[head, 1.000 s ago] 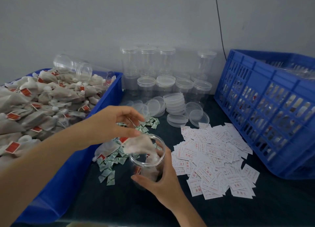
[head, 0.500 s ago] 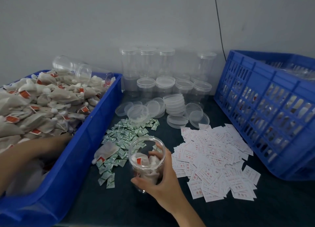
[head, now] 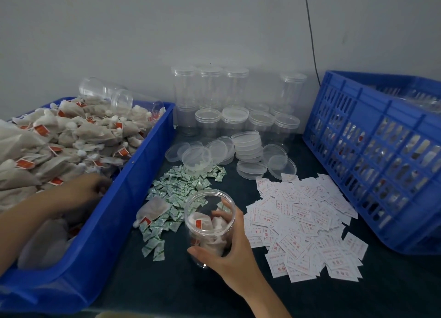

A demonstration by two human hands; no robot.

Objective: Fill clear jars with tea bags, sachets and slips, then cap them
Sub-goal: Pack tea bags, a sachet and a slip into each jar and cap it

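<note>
Plastic jar (head: 210,224), clear and uncapped, is standing on the dark tabletop (head: 167,282). The right hand (head: 229,253) is wrapping round its lower wall, thumb in front and fingers behind. A few tea bags are lying inside it, well below the rim. Left of the jar, the left hand (head: 81,193) is reaching into the blue bin (head: 107,234) among the heaped tea bags (head: 71,136); its fingers are blurred, so I cannot tell whether it is gripping one. Risks, as judged: the jar is looking light and mostly empty, so a bag catching the rim could be tipping it if the right grip is slackening. Tag strings could be dragging extra bags over the bin wall; one stray bag (head: 155,209) is already lying just left of the jar. Sachets (head: 181,186) behind-left and slips (head: 303,222) right of the jar are lying loose, so a sweeping wrist could be scattering them.
</note>
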